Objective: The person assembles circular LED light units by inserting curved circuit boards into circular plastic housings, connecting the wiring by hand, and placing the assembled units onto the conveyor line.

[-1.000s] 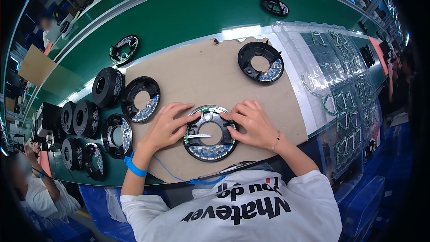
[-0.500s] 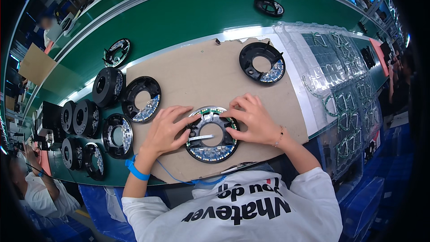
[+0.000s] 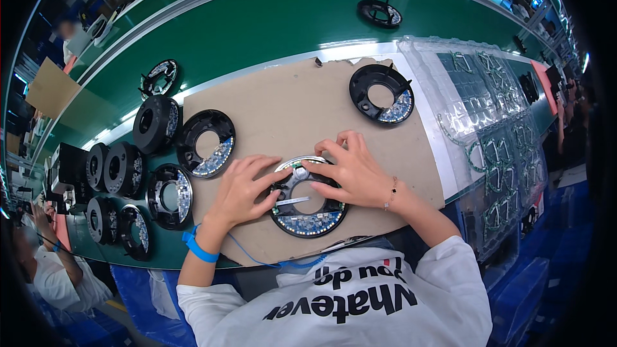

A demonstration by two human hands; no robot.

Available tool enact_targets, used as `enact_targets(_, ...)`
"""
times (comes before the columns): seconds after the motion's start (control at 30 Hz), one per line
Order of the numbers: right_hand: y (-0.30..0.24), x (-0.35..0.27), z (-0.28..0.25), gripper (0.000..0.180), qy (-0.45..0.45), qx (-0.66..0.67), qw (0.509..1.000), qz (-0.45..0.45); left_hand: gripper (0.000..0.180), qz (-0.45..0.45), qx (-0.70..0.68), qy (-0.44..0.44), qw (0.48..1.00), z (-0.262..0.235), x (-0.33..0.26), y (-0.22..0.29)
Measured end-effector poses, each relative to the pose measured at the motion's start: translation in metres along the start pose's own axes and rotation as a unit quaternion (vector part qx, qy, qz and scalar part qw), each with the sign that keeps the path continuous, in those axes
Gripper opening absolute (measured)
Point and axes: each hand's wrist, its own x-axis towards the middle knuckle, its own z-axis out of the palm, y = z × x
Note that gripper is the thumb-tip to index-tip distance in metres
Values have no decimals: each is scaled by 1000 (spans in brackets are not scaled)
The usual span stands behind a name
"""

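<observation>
A round black housing (image 3: 338, 208) with a central hole lies on the brown cardboard in front of me. Across its near side is a blue circuit board (image 3: 312, 223), and a white flat cable (image 3: 292, 201) reaches over the hole. Small lights line its rim; a green strip shows at the far side. My left hand (image 3: 243, 187) is curled over the left rim, index fingertip at the upper left and thumb lower down. My right hand (image 3: 352, 177) has its index fingertip at the far rim and its thumb over the hole's edge. Fingers partly hide the rim.
Similar black housings stand to the left, one (image 3: 207, 144) on the cardboard's edge; another (image 3: 382, 94) sits far right. Two more lie on the green belt (image 3: 276, 22). Clear plastic trays (image 3: 488, 135) with green curved strips are at right. A blue wrist cord (image 3: 257, 259) runs along the near edge.
My right hand's fingers have moved left along the far rim, its thumb now nearer the hole. The left hand stays at the rim. Housings on the green belt have shifted left.
</observation>
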Motion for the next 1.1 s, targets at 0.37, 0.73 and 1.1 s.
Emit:
enact_targets(0.37,12,-19,-9,34,9,24,1000,18,35,-2,5,17,1000,2,1,2)
enact_targets(0.73,5,-19,-7,39,1,-54,998,22,35,-7,-28,10,1000,4,1,1)
enact_targets(1.1,18,-3,-14,41,-45,-79,994,-67,35,-20,-28,15,999,6,2,5)
